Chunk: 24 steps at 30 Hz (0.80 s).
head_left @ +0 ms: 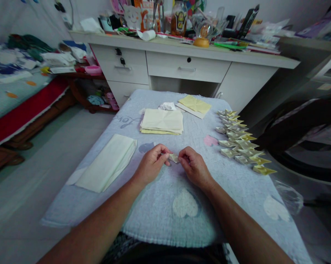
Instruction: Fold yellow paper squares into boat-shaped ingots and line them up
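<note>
Between my two hands is a small folded paper piece (pixel 173 158), pale cream, over the middle of the table. My left hand (pixel 153 163) pinches its left end between thumb and fingers. At its right end, the thumb and forefinger of my right hand (pixel 193 167) are closed on the paper. Parts of the piece are hidden by my fingertips. To the right stand several folded paper boats (pixel 238 137) in rows, cream and yellow. Beyond my hands lies a stack of creased paper sheets (pixel 162 120). A larger folded paper (pixel 107 161) rests left of my left hand.
A blue patterned cloth (pixel 184 205) covers the table. Yellow and white sheets (pixel 194 104) and a crumpled white tissue (pixel 167 106) lie at the back. Behind is a white desk (pixel 187 68) crowded with jars and papers. A bed (pixel 19 99) stands left, a washing machine (pixel 314 132) right.
</note>
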Available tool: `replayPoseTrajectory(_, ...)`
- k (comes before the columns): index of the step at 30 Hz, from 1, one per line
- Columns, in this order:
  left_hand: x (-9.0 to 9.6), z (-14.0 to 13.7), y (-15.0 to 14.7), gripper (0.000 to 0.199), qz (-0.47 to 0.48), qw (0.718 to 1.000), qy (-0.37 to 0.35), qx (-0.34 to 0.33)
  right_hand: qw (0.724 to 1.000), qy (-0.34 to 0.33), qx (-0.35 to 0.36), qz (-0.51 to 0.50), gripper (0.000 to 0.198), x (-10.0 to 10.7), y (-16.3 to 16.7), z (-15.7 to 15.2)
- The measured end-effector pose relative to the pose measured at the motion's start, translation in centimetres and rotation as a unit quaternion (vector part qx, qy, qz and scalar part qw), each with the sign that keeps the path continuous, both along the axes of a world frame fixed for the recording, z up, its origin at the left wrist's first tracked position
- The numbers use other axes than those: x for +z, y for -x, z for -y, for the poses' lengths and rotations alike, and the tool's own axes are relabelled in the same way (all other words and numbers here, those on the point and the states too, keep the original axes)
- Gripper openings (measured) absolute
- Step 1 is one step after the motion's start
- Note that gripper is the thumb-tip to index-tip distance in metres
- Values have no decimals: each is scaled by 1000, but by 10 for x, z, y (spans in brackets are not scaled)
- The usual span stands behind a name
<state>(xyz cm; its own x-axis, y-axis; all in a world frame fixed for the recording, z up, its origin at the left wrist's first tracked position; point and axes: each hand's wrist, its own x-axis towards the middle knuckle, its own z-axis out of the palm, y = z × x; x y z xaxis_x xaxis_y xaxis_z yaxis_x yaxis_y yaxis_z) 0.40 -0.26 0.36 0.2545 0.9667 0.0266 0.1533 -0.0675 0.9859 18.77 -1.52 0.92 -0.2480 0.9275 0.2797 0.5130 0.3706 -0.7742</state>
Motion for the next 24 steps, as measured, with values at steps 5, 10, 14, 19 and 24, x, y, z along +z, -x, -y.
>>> replayPoseTrajectory(5,1,1,-4,10,52,998,35,-6,1000,4,-11,-14,8,-2,0,0)
replayPoseTrajectory(10,-2,-1,-5,11,84,995,62,-1,999,-14,-17,-27,8,-5,-1,-1)
replayPoseTrajectory(14,-3,-2,-7,13,105,991,81,18,999,-22,-32,-22,8,-5,1,-1)
replayPoseTrajectory(19,-5,-2,-9,14,130,987,96,26,998,-30,-53,-22,9,-5,2,-1)
replayPoseTrajectory(24,-1,-2,-11,17,151,982,107,33,996,-35,-71,-33,9,-5,4,0)
